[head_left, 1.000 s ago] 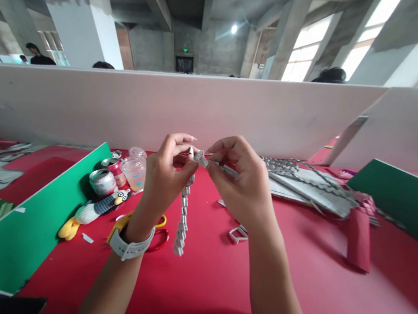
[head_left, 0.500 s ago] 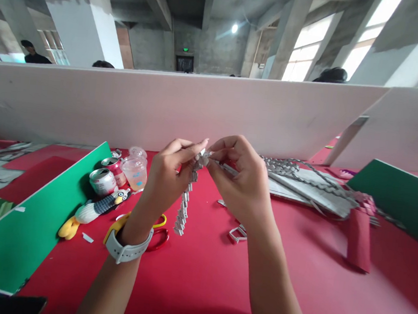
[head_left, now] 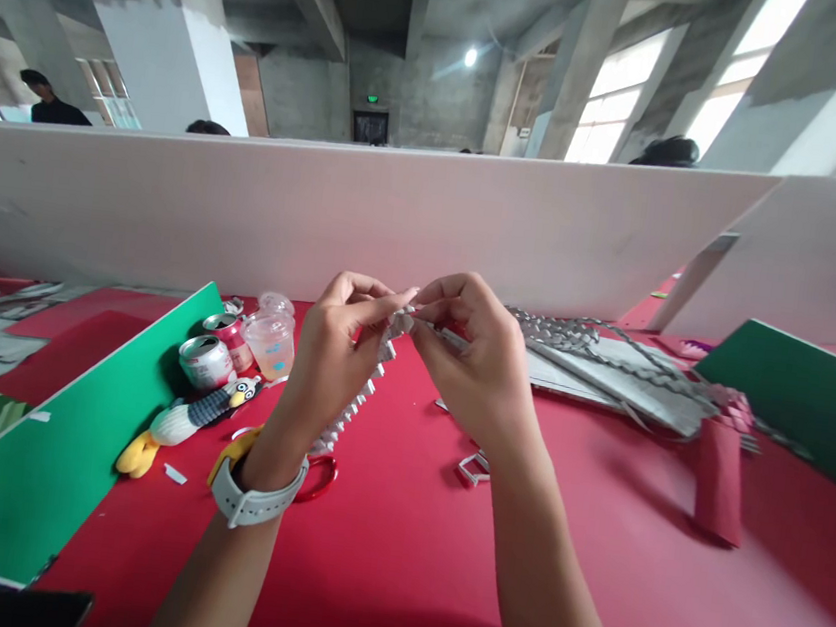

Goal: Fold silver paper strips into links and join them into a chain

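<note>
A zigzag chain of folded white-grey paper [head_left: 359, 402] hangs down from between my hands, slanting to the lower left. My left hand [head_left: 343, 340] is closed on its upper end, thumb and fingers pinched together. Opposite it, my right hand [head_left: 472, 355] pinches the same end with thumb and fingertips, and a light strip shows beside its fingers. The exact fold between the fingertips is too small to make out. On the red table below my right hand lie folded paper links [head_left: 474, 468]. Scissors with a red handle [head_left: 320, 482] lie partly hidden behind my left wrist.
To the left are drink cans [head_left: 207, 362], a clear plastic cup [head_left: 270, 345] and a plush bird [head_left: 186, 420] beside a green board [head_left: 51, 483]. To the right, grey braided chains [head_left: 574, 331] lie near a red cylinder [head_left: 720, 484]. A white partition [head_left: 428, 224] stands behind.
The lower end of the paper chain has swung left, toward my left wrist, and now covers the yellow scissor handle. Both hands keep their pinch, my right hand shifted slightly left.
</note>
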Demonstrator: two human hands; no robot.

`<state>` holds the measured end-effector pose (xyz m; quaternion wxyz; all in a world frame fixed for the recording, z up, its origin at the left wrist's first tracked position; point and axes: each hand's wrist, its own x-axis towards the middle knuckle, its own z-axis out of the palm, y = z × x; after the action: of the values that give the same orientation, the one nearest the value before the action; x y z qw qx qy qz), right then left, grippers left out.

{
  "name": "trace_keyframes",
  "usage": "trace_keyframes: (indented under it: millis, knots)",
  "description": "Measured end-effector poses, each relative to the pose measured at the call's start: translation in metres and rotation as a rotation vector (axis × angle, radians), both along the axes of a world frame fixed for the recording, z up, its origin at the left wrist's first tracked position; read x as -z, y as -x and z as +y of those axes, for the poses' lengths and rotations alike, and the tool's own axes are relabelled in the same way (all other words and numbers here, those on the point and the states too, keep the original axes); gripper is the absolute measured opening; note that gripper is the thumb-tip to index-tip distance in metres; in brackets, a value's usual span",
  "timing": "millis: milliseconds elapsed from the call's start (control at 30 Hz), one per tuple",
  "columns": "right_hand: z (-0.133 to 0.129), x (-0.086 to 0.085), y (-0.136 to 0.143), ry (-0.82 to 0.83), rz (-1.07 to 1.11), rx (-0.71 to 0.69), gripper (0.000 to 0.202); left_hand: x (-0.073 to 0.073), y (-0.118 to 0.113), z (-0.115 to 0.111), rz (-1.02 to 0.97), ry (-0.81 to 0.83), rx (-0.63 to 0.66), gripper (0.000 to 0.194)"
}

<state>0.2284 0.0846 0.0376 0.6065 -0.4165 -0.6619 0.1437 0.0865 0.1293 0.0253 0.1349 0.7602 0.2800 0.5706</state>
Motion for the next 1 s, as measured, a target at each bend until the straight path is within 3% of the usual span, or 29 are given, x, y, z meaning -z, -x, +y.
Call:
trace_keyframes:
  millis: [200,533,767,1000]
  knots:
    - [0.001,0.0,-0.002,0.009,0.002,0.044,0.017,-0.003,0.001,0.001,-0.088,0.084,-0.016,0.023]
    - [0.001,-0.001,-0.002,-0.013,0.086,0.012,0.016,-0.006,0.004,0.0,-0.122,0.115,0.126,0.022]
    - [0.003,0.004,0.006,-0.132,0.177,0.106,0.012,-0.004,0.0,-0.003,-0.222,0.188,0.178,0.03]
    - [-0.003,-0.001,-0.008,-0.027,0.038,-0.01,0.031,-0.003,-0.009,-0.008,-0.349,0.207,0.135,0.027]
